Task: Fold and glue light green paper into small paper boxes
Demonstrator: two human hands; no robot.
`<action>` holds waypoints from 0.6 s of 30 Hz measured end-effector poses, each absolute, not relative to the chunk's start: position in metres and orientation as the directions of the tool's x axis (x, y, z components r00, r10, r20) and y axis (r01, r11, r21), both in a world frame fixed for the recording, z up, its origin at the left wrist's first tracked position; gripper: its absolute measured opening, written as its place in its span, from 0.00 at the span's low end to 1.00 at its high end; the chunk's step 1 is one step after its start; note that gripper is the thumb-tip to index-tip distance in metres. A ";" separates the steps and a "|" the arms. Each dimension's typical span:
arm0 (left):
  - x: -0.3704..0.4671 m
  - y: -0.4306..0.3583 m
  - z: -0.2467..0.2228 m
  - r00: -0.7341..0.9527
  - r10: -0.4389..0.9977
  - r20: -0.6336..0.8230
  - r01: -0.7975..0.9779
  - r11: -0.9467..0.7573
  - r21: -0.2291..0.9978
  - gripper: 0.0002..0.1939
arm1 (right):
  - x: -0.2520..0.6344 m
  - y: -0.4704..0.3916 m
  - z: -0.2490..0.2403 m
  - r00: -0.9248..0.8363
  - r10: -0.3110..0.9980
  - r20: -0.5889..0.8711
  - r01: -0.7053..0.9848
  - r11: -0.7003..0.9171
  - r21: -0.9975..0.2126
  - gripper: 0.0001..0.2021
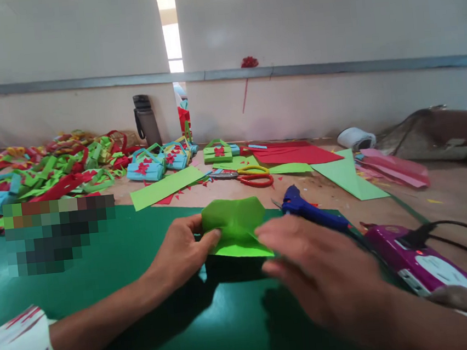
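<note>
A bright green sheet of folded paper (235, 219) with cut corners is held up over the green mat. My left hand (182, 246) pinches its left side, thumb on the near face and fingers behind. At the paper's right edge is my right hand (316, 266), blurred by motion. A gap shows between its thumb and fingers, and its fingertips overlap the paper's edge; whether they touch it I cannot tell. Just beyond the right hand lies a blue glue gun (309, 207). Scissors (246, 176) with red and yellow handles rest farther back.
Small blue paper bags (145, 166) and a green paper bag (217, 152) stand at the back. Paper pieces pile up at left (63, 164). A grey bottle (146, 123) stands by the wall. A purple power strip (427, 261) with a black cord lies right, near a brown bag (436, 133).
</note>
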State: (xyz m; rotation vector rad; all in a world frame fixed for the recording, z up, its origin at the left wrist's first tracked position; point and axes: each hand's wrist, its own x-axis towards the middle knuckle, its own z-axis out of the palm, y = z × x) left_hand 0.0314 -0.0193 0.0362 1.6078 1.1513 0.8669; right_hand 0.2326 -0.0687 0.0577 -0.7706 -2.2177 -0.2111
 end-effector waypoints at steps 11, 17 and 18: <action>0.034 -0.029 0.033 0.355 0.930 0.101 0.428 -0.257 0.866 0.10 | 0.207 -0.073 0.032 -0.719 0.589 0.369 0.680 0.707 0.196 0.12; 0.030 -0.025 0.039 0.346 0.937 0.041 0.371 -0.177 0.912 0.13 | 0.201 -0.075 0.029 -0.692 0.637 0.340 0.713 0.677 0.182 0.09; 0.029 -0.024 0.039 0.335 0.941 0.038 0.373 -0.170 0.912 0.15 | 0.200 -0.076 0.030 -0.685 0.639 0.350 0.717 0.676 0.171 0.08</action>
